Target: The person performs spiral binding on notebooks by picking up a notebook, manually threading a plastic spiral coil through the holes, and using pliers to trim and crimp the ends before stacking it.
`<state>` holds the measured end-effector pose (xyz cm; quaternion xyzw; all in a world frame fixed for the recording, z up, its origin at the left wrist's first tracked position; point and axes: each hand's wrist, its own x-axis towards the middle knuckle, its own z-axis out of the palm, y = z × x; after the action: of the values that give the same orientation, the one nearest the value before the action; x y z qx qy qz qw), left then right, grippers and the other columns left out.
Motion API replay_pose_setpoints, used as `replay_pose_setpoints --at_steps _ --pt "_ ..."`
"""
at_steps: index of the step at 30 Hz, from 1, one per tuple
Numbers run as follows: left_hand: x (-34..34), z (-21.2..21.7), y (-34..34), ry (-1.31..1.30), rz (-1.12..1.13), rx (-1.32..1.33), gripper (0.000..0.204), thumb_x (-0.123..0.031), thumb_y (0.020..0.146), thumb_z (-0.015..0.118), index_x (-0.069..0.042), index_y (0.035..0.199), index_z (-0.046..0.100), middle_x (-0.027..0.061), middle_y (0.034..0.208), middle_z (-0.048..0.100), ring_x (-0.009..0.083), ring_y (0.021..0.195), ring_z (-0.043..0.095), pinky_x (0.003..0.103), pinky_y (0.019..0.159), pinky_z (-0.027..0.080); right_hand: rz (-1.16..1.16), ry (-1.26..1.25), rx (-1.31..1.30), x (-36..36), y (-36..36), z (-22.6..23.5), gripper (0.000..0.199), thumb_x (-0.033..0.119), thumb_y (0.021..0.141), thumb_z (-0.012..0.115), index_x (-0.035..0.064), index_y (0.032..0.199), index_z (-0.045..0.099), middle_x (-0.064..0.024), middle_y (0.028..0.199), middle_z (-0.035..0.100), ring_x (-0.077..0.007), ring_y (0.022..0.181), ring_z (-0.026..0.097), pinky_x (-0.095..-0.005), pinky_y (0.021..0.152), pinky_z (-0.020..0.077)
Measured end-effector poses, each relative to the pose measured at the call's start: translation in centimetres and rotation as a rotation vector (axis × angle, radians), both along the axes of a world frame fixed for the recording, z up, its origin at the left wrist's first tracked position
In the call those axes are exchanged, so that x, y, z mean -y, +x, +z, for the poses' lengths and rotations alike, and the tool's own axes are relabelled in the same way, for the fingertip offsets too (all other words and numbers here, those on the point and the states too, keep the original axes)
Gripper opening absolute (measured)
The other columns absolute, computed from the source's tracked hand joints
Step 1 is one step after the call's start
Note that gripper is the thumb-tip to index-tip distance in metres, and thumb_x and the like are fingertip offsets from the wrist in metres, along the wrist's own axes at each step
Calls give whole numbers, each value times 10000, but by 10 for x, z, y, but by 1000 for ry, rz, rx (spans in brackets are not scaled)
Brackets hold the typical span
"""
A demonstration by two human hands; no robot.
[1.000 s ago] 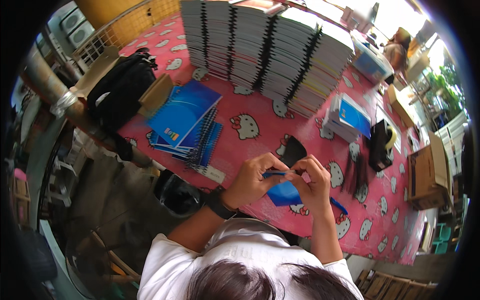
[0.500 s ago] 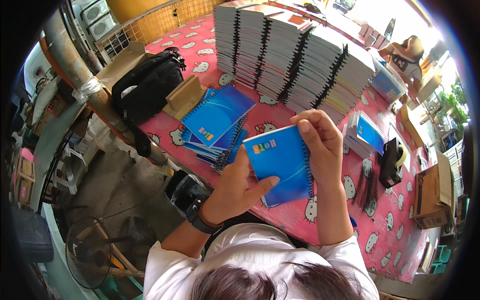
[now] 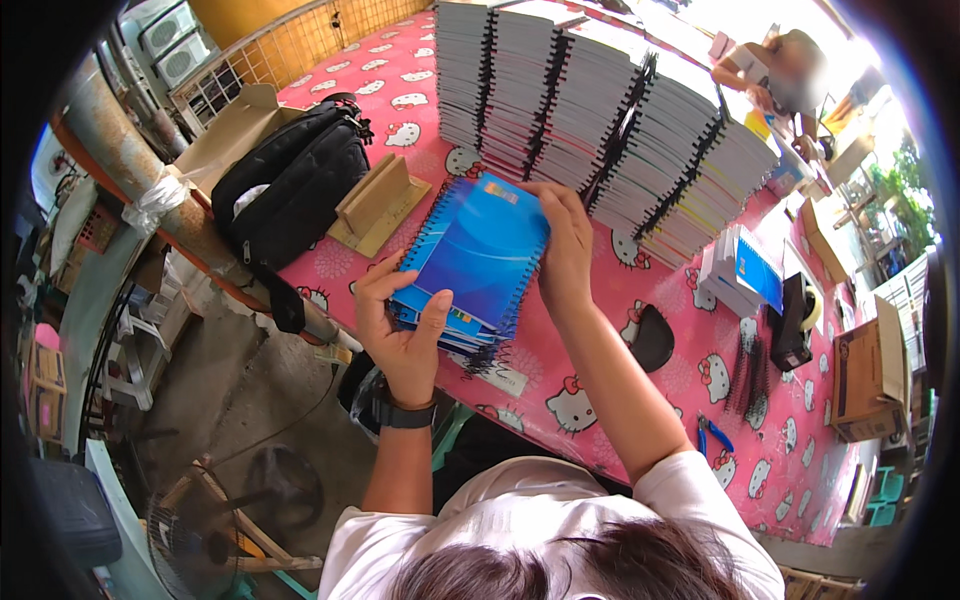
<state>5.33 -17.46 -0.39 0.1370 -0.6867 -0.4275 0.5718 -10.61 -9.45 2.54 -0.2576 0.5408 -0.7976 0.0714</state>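
Observation:
A blue spiral notebook (image 3: 480, 238) lies over a small pile of similar notebooks (image 3: 470, 332) on the pink table. My right hand (image 3: 565, 240) is closed on its right edge near the top corner, the thumb at the near side. At the pile's lower left corner my left hand (image 3: 398, 330) touches the edges, thumb and fingers spread apart; a dark band is on that wrist. Black coils show along the notebook edges. How far the left fingers reach beneath the pile is hidden.
Behind stand tall stacks of coil-bound books (image 3: 600, 110). To the left are a black bag (image 3: 290, 185) and a wooden holder (image 3: 380, 205). On the right lie more notebooks (image 3: 740, 270), a tape dispenser (image 3: 793, 320), loose black coils (image 3: 748, 375), blue pliers (image 3: 714, 436) and a dark rounded object (image 3: 652, 338).
The notebook has moved from in front of me, forward and left, onto the pile. Both hands have moved with it. The dark rounded object and the pliers now show.

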Motion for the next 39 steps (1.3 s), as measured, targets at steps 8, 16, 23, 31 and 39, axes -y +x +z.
replay_pose_setpoints --at_steps 8,16,23,31,39 --pt "11 -1 -16 113 35 -94 405 -354 976 512 23 1108 575 143 1154 584 206 1009 557 337 908 440 -30 31 -19 12 7 -3 295 274 976 514 17 913 643 12 738 564 -42 665 461 -208 608 371" --pt "63 2 -2 471 -338 100 720 -559 1001 234 42 1326 460 163 1283 561 253 1149 554 373 968 458 -206 157 -108 -21 -1 -37 525 424 1006 382 -29 1179 585 -139 1118 618 -180 1053 559 -310 916 424" --pt "115 -117 -2 714 -1099 286 459 -322 1014 425 -4 1344 449 99 1313 527 212 1176 522 358 976 441 79 238 246 -39 78 -98 746 522 1000 281 -80 1441 256 -238 1493 301 -293 1401 269 -376 1144 204" --pt "79 -103 -15 821 -1263 176 473 -318 1004 448 -18 1369 418 101 1324 514 214 1187 511 364 979 445 234 51 334 -17 78 -101 864 604 962 290 -45 1484 62 -231 1534 171 -319 1444 109 -387 1161 93" --pt "79 -76 -19 717 -1043 243 650 -504 972 365 -29 1416 357 108 1378 462 225 1226 476 371 1007 417 295 17 295 -36 68 -76 875 609 958 323 4 1505 6 -188 1560 95 -281 1446 90 -385 1161 94"
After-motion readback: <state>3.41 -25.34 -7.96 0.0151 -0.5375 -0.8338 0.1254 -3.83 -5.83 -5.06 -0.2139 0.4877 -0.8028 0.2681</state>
